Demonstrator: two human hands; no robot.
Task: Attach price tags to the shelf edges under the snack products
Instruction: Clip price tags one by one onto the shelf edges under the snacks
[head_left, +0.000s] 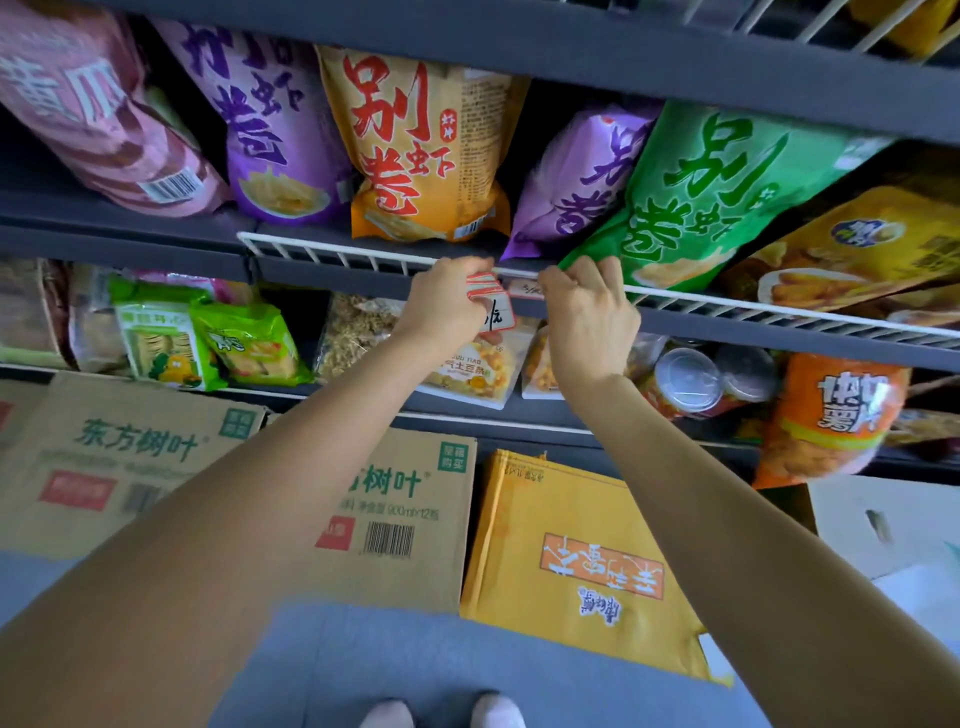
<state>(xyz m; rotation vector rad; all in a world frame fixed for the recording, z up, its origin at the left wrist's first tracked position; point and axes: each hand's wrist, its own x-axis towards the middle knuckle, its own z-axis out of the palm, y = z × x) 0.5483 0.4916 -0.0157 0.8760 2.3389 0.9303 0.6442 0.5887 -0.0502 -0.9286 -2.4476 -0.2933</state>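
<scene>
Bare forearms fill the lower frame, reaching up to mid-frame. Left hand (441, 299) holds a small stack of red-bordered white paper price tags (491, 306), fingers curled round them; right hand (589, 317) has fingertips curled at the dark grey metal shelf edge (779, 338), just under the white wire rail (727, 306), prob. seating a tag there, though the fingers hide it. Best approach, imo: keep tag level w/ the strip, press flat along its length, directly below the glossy green crinkly snack bag (691, 192). Orange (415, 145) & purple (265, 119) pillow-shaped foil bags sit upper centre; matte cardboard boxes (400, 499) on the floor below.
</scene>
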